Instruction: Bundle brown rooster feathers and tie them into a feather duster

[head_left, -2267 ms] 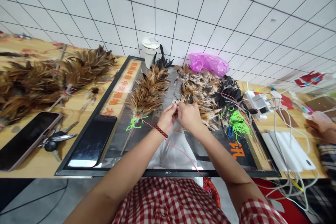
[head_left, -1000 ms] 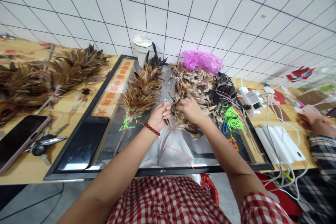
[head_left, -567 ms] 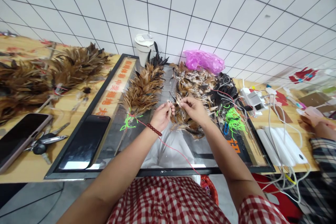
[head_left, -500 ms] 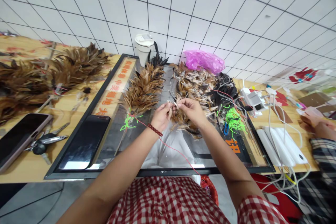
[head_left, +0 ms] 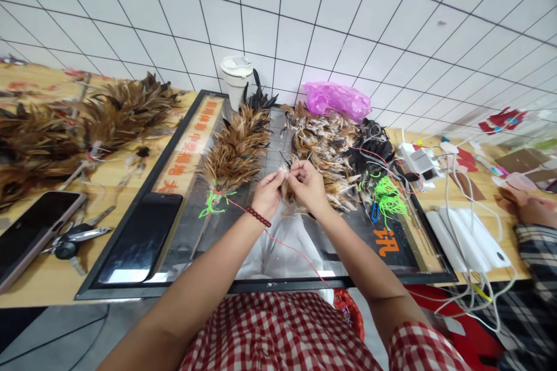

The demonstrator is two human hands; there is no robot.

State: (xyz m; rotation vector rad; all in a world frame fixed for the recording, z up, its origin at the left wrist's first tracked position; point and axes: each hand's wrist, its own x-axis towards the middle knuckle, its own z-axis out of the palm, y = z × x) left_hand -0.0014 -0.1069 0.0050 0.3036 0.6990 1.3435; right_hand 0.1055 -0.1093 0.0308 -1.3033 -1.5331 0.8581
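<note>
My left hand (head_left: 268, 192), with a beaded bracelet at the wrist, pinches the pale fluffy base of a small feather (head_left: 284, 169). My right hand (head_left: 308, 186) meets it, thumb and fingers closed on a feather too; a dark tip sticks up past its fingers. How many feathers are held is hidden by the fingers. Just beyond lies a pile of loose brown feathers (head_left: 322, 148). To the left rests a feather duster (head_left: 237, 148) with brown feathers on a thin stick, tied with green string (head_left: 212, 202); a red thread (head_left: 296, 250) runs from it under my left wrist.
A lidded white cup (head_left: 237, 84) and a pink plastic bag (head_left: 337, 100) stand by the tiled wall. Phones (head_left: 141, 237), keys (head_left: 72, 239) and more feather bundles (head_left: 126, 107) lie left. Green strings (head_left: 389, 196), white cables and power banks (head_left: 470, 237) lie right, near another person's sleeve (head_left: 537, 255).
My right hand has shifted slightly left and down, closer against my left hand, its fingers more curled. The duster and the pile have stayed in place.
</note>
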